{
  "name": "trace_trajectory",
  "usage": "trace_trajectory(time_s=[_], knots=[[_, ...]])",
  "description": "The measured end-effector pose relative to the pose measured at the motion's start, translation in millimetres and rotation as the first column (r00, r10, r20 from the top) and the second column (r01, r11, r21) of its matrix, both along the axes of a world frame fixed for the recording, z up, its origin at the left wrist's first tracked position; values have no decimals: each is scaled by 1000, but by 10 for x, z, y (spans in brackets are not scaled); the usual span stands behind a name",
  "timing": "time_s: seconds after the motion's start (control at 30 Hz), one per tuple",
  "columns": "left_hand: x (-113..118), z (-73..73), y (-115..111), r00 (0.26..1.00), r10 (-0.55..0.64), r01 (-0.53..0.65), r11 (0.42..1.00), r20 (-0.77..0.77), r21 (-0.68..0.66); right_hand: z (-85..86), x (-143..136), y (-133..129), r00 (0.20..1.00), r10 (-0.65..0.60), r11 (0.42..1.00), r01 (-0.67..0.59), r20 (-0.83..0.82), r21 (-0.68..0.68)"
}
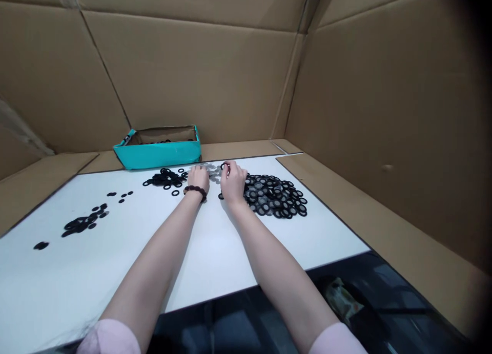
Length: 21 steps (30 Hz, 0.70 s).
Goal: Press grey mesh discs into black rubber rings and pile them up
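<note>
My right hand is closed in a pinch on a black ring, just above the white board. My left hand, with a dark beaded bracelet at its wrist, is bent down to the board; its fingers are curled together and their tips are hidden, so what they hold cannot be made out. Between and beyond the hands lie small clear discs. Right of my right hand spreads a big heap of black rings with pale centres. A smaller pile of black rings lies left of my left hand.
A turquoise box with black pieces inside stands at the back left. Several small black discs are scattered on the left of the white board. Cardboard walls enclose the back and right side.
</note>
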<state>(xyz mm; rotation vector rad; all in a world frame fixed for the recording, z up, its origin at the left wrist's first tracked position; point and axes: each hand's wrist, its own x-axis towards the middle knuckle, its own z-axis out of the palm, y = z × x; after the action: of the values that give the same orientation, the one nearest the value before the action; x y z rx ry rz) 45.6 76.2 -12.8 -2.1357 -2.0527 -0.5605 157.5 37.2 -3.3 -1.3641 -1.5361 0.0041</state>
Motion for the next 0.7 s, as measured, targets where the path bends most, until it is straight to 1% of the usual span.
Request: trace_trajectory(time_s=[0.1,0.2,0.3,0.4,0.5,0.57,0.63,0.7], knots=[[-17,-4,24,999,-13,12,999,-45,-31,1,6,2,1000,-10,1000,10,-9,-28],[-50,14,6,999,-11,10,1000,-48,-11,6,25,6,999,-30,998,28,-22,-63],[-72,40,-20,1000,-1,2,1000,-25,23,14,39,7,998,-36,997,33,-42,-69],[-94,48,-31,999,22,-24,998,35,51,20,40,10,998,-27,998,23,-60,-63],[-114,29,-41,986,21,-36,995,164,89,18,34,19,997,-16,998,12,-69,-60],[-111,17,-61,959,-12,-26,991,284,129,15,28,23,997,-11,998,7,-70,-56],[-88,18,-103,910,-62,-13,984,410,178,16,19,20,998,-5,999,2,-65,-52],[-50,39,-175,833,-96,-23,978,544,208,21,7,10,998,18,998,-21,-54,-54]])
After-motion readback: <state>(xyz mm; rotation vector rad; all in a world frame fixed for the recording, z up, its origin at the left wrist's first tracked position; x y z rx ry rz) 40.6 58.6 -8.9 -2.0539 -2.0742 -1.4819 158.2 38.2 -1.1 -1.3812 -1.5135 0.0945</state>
